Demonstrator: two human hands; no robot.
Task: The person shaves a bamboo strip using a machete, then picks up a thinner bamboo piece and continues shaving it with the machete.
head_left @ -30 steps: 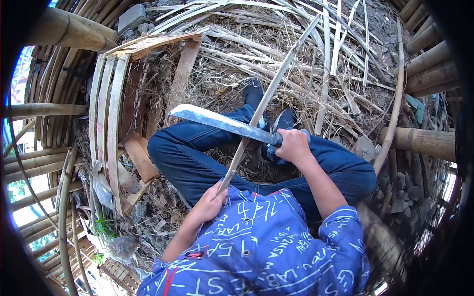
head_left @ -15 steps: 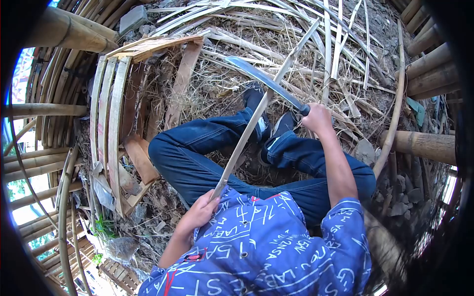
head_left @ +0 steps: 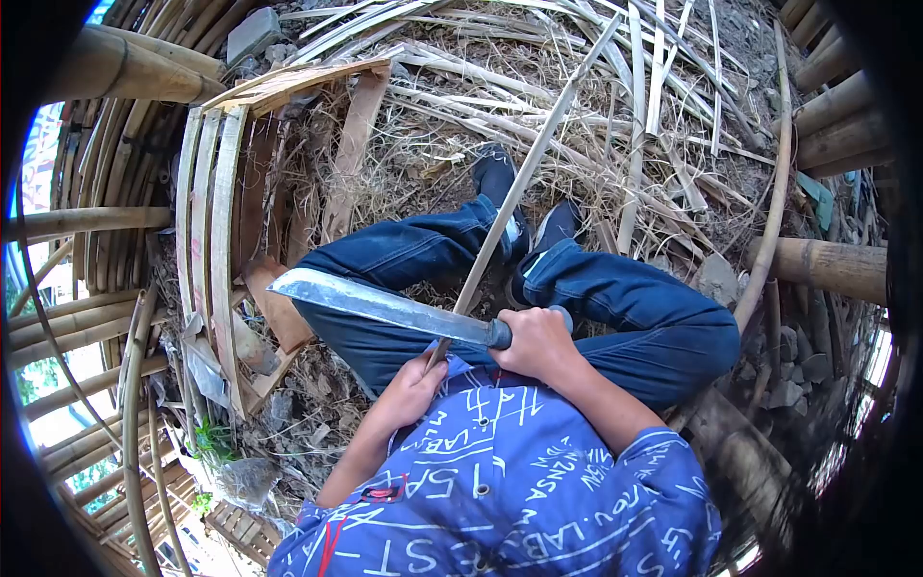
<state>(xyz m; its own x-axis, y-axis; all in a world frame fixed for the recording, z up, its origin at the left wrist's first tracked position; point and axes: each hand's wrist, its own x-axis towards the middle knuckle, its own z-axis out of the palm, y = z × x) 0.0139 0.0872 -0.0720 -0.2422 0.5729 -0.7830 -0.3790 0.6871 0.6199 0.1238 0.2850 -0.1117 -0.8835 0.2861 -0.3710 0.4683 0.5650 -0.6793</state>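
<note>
A long thin bamboo strip [head_left: 519, 183] slants from my lap up toward the top of the view. Its lower end is in my left hand [head_left: 411, 387], whose fingers are closed round it near my shirt. My right hand [head_left: 535, 342] grips the dark handle of a machete [head_left: 385, 310]. The blade points left and lies across the strip just above my left hand, over my thigh. My crossed legs are beneath both.
A slatted wooden crate [head_left: 229, 192] stands on the left. Many split strips [head_left: 639, 125] lie on the fibre-strewn ground ahead. Thick bamboo poles [head_left: 827, 267] edge the right side, more poles the left. A grey block [head_left: 253, 37] is at the upper left.
My right hand has come down and toward my body with the machete, from the strip's upper part to near its held end. My left hand has shifted slightly right, still holding the strip.
</note>
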